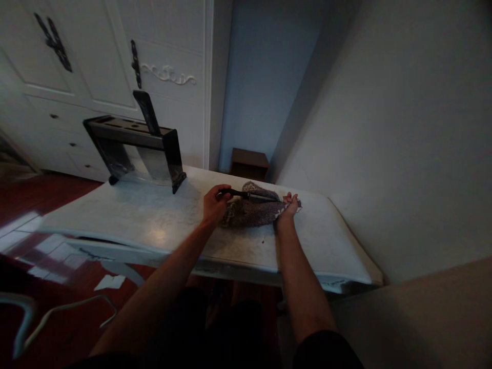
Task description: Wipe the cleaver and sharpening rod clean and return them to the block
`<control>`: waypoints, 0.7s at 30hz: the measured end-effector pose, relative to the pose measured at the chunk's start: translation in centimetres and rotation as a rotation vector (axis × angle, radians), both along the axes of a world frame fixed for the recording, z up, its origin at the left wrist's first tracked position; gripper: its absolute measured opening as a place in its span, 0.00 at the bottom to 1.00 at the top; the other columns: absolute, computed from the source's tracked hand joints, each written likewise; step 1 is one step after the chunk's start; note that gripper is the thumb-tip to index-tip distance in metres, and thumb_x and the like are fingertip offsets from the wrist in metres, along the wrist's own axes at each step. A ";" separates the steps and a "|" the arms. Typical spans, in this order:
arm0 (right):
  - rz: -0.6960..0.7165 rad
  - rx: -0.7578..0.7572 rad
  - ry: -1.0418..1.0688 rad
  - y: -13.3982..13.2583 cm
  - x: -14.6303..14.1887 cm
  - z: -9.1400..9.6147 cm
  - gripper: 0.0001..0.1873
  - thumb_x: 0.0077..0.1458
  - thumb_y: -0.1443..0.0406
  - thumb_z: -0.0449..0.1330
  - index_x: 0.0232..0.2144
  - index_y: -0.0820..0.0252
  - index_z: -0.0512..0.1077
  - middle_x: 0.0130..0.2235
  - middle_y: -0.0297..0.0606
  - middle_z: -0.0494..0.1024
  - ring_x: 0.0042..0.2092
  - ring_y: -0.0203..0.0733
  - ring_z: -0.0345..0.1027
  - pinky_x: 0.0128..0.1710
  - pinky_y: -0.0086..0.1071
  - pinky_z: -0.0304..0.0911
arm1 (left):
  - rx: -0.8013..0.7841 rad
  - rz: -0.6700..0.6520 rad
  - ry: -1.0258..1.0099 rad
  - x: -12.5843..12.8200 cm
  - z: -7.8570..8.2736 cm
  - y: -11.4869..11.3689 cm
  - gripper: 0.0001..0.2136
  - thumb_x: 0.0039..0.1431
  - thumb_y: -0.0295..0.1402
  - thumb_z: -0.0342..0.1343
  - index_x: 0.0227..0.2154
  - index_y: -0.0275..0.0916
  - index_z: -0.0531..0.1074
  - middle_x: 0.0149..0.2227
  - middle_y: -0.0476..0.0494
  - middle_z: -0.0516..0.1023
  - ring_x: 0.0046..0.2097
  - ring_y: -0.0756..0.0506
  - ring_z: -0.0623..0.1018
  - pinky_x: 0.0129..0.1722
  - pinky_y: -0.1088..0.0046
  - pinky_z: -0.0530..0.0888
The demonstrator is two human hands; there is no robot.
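My left hand (216, 204) is closed round the black handle of a slim knife (235, 193), whose narrow metal blade points right. The blade lies against a grey-brown patterned cloth (249, 212) bunched on the table. At the cloth's right end, my right hand (289, 206) grips the fabric near the blade's tip. Folds of cloth and the fingers partly hide the tip. Part of the cloth rises behind the blade, and part lies in front of it.
A black knife block (132, 125) with clear sides stands at the table's left, with one black-handled blade in it. The pale table (184, 225) meets a wall at the right. Behind are a white cabinet (169, 31) and a small brown box-like piece (249, 160).
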State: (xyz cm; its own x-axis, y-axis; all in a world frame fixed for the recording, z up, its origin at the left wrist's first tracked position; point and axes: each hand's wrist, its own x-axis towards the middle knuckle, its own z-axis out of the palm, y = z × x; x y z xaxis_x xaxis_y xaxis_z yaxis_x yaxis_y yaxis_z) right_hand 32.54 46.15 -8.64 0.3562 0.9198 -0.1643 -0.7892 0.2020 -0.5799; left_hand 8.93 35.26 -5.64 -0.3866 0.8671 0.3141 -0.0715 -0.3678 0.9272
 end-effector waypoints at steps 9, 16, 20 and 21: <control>-0.040 0.054 0.089 -0.5 0.6 0.4 0.20 0.63 0.51 0.46 0.27 0.58 0.62 0.17 0.23 0.58 0.18 0.31 0.54 0.23 0.27 0.60 | 0.004 0.049 0.648 -0.1 0.2 -1.3 0.13 0.61 0.39 0.48 0.38 0.39 0.74 0.36 0.43 0.78 0.39 0.45 0.77 0.41 0.71 0.69; 0.073 0.110 -0.020 -0.1 -0.2 -0.1 0.25 0.51 0.41 0.52 0.26 0.56 0.62 0.18 0.24 0.64 0.21 0.33 0.61 0.30 0.31 0.66 | -0.156 -0.099 0.442 0.4 0.1 -0.9 0.20 0.59 0.48 0.48 0.34 0.37 0.75 0.22 0.48 0.73 0.25 0.48 0.72 0.26 0.75 0.68; 0.072 0.082 -0.021 -0.7 -1.9 0.8 0.27 0.53 0.40 0.48 0.26 0.57 0.63 0.20 0.27 0.68 0.24 0.36 0.65 0.34 0.35 0.68 | -0.026 -0.150 0.546 0.4 -0.8 -0.5 0.15 0.54 0.42 0.56 0.38 0.38 0.75 0.39 0.43 0.79 0.42 0.44 0.77 0.45 0.69 0.72; 0.097 0.070 -0.032 -0.9 -2.4 1.2 0.28 0.54 0.40 0.46 0.26 0.57 0.64 0.21 0.29 0.70 0.25 0.36 0.67 0.34 0.36 0.69 | -0.006 -0.156 0.592 0.5 -1.0 -0.5 0.14 0.52 0.40 0.57 0.40 0.38 0.75 0.42 0.42 0.78 0.45 0.43 0.77 0.49 0.66 0.70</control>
State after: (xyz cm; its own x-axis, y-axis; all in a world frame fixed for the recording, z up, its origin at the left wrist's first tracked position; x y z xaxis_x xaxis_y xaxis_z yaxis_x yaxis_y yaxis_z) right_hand 30.18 45.22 -7.43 0.2691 0.9591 -0.0883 -0.7885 0.1667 -0.5920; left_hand 9.43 34.80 -6.64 -0.0158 0.9017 0.4321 0.4042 -0.3895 0.8276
